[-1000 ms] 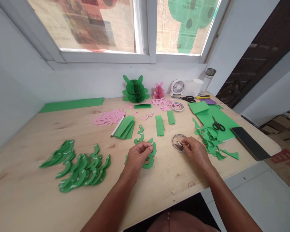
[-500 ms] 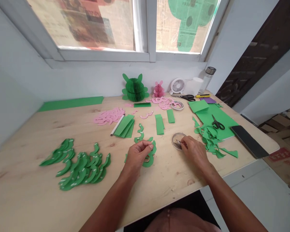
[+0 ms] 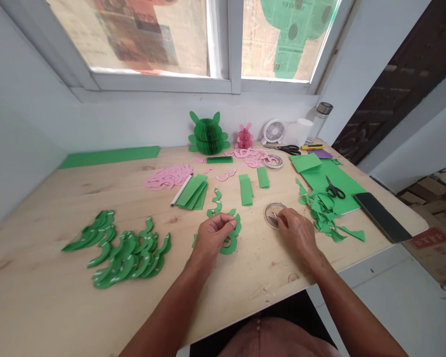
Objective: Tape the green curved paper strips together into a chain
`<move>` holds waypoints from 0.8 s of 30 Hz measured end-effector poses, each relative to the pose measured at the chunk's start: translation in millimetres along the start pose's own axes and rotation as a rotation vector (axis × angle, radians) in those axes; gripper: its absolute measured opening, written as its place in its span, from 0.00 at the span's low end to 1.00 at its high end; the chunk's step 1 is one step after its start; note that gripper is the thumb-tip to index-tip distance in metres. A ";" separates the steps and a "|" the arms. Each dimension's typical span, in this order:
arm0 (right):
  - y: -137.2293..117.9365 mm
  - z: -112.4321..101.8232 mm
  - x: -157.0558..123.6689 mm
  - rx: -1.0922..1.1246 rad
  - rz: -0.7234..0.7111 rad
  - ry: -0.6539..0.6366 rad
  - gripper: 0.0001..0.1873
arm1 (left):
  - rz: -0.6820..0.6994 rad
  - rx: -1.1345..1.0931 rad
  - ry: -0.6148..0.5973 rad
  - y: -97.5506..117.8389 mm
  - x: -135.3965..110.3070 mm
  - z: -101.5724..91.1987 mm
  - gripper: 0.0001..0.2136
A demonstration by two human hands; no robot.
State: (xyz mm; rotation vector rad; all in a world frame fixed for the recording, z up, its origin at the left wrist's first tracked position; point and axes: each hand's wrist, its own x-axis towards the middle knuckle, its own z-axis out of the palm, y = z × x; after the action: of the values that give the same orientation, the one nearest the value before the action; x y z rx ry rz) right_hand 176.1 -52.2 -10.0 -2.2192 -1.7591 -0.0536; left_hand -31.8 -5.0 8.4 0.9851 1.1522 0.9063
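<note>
My left hand [image 3: 216, 235] is closed in a pinch over some curvy cut pieces of green paper [image 3: 228, 248]; whatever lies between its fingertips is too small to make out. A wavy green strip with white bits [image 3: 217, 204] lies just beyond it. My right hand [image 3: 299, 235] grips a small tool with pointed metal tips [image 3: 273, 218], its handle hidden by the fingers. The tips point left, over a roll of clear tape [image 3: 266, 208] lying flat. To the left is a pile of curved green paper pieces with white bits [image 3: 134, 260].
Green scraps [image 3: 324, 210], black scissors [image 3: 334, 188] on green sheets and a phone [image 3: 382, 216] are on the right. Behind are folded green papers [image 3: 193, 193], a white pen [image 3: 181, 190], pink cutouts [image 3: 167, 176], a green honeycomb paper figure [image 3: 208, 136] and a small fan [image 3: 273, 131].
The view has shifted slightly. Both hands stay nearly in place, the left still pinched and the right still holding the metal-tipped tool over the tape roll.
</note>
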 end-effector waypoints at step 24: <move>12.0 5.1 12.8 0.918 0.227 -0.097 0.13 | -0.032 -0.074 -0.074 0.3 -0.8 3.4 0.11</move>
State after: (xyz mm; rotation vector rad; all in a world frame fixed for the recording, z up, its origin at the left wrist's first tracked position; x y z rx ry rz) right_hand 189.9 -41.3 -14.7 -1.7003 -1.1768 0.7598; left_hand -28.6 -6.1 9.3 0.9296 1.0617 0.8736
